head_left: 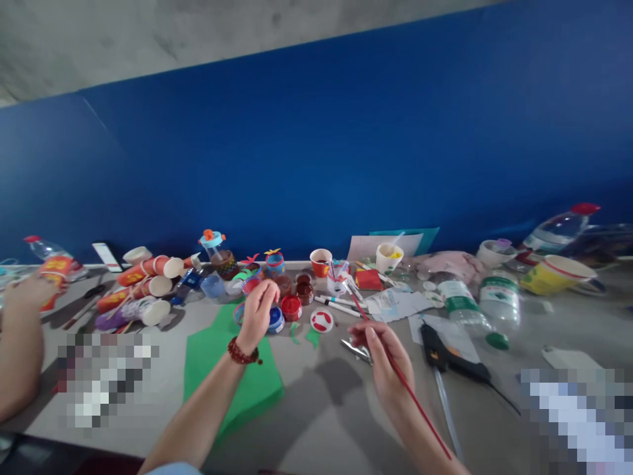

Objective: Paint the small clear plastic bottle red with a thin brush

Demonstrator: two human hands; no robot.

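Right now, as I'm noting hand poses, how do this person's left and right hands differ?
The right hand holds a thin red stick; whether the left hand grips anything is hidden. The left hand is beside the paint jars; the right hand is farther right, over the gray table. The left hand has a dark red beaded bracelet at its wrist; the right hand shows none. Both hands are ungloved.

Between the fingers of the left hand (pixel 258 313) and those of the right hand (pixel 388 359), bare table (pixel 316 409) leaves a lane toward the body; the lid (pixel 321 321) sits at its far end. The red jar (pixel 291 309) blocks the left fingers' right side. Pens (pixel 341 305) lie beyond the right fingertips, a metal tool (pixel 357 351) just nearer, the glue gun (pixel 448 359) rightward.
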